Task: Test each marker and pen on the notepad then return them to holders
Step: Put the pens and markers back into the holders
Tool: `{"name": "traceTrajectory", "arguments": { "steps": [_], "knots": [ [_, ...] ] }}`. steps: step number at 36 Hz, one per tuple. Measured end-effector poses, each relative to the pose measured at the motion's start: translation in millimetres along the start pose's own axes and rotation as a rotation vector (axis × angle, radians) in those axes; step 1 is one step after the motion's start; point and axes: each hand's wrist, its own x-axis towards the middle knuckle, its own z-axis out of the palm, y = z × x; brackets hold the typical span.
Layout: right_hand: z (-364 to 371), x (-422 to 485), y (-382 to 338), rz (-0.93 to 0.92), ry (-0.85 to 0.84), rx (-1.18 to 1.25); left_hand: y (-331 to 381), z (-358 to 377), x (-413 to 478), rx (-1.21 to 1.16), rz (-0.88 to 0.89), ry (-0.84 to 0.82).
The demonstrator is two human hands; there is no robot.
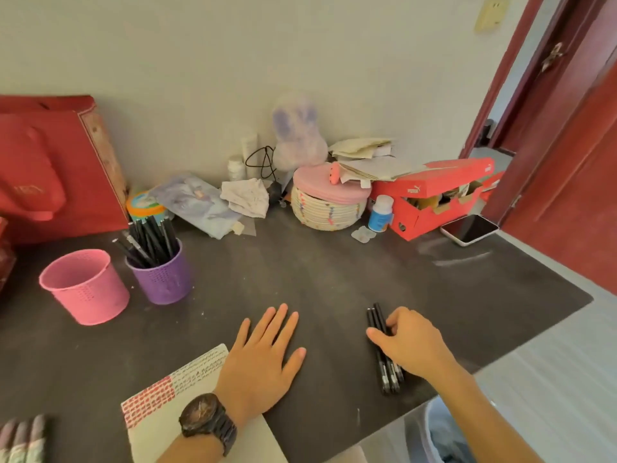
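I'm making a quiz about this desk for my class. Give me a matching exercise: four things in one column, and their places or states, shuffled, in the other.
Things
1. pink perforated plastic cup
2. purple perforated plastic cup
3. loose bundle of black pens
4. white lined notepad

Places or states
A. partly under the left hand and its wrist
B. gripped by the right hand
C. no pens showing inside
D. crammed with dark pens

Pairs: 1-C, 2-D, 3-B, 4-A
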Motion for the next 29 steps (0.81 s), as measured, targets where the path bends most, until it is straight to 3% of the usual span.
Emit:
{"name": "traceTrajectory", "arguments": {
  "steps": [7,12,17,21,29],
  "knots": [
    [19,1,-30,-0.042,0.036,-0.086,-1,-6,3,0.004,-0.010,-0.002],
    [44,-11,-44,-0.172,0.213,-0.294,-1,-8,4,-0.006,0.002,-0.009],
    [55,-13,-49,-0.272,0.277,-0.199,-2,-9,4,-0.009,0.016,-0.022],
    [53,-14,-57,-0.233,0.261,0.079,-3,-9,4,-0.017,0.015,-0.011],
    [36,5,-82,-0.119,-0.047,1.069,-10,-23,14,-0.123,0.026,-0.075]
  ]
}}
